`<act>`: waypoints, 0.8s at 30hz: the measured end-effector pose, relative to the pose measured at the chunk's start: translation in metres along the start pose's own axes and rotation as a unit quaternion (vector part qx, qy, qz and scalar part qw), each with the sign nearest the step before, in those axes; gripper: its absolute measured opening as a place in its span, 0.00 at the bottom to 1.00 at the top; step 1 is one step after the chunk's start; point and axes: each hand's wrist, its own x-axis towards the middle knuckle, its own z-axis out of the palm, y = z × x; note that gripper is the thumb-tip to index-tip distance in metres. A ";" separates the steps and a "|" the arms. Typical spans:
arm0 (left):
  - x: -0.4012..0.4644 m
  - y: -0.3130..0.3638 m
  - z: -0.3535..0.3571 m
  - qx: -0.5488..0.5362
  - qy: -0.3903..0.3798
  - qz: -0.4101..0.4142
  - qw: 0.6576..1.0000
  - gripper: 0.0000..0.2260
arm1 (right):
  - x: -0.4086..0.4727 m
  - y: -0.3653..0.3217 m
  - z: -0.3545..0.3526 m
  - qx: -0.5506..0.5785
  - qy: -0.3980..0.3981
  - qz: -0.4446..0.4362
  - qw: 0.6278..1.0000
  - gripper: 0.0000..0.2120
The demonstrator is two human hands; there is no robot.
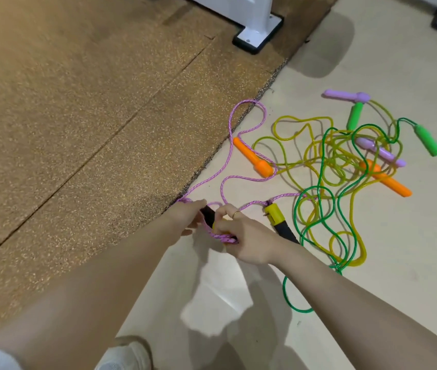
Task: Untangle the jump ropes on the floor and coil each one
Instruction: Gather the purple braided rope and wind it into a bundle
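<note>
pink rope [228, 182] in both hands (wound)

The rope [232, 145] I'm working on is pink-purple braid with pale flecks; its handle [276, 215] is yellow with a black grip. On the cream floor [388, 263] lies a translucent yellow rope [302, 124] with bright orange handles [252, 157], crossed by a deep green rope [321, 209] with lighter, vivid green handles [428, 140]. Two handles are soft lilac [345, 95]. Along the floor's left edge runs a tan mat [78, 116] speckled with pale grains, dark at its rim. The post foot [257, 30] at the mat's far corner is white on black. My ring [236, 214] is gold.
</note>
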 end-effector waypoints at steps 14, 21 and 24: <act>-0.017 0.032 -0.042 -0.340 -0.112 0.116 0.927 0.13 | 0.015 -0.021 0.002 0.150 -0.332 0.163 0.917 0.14; -0.072 0.045 -0.062 -0.105 -0.281 0.177 0.937 0.06 | 0.034 -0.001 -0.033 0.564 0.163 0.271 0.763 0.24; -0.080 0.034 -0.054 0.045 -0.330 0.173 0.927 0.08 | 0.040 -0.008 -0.046 0.714 0.134 0.172 0.666 0.34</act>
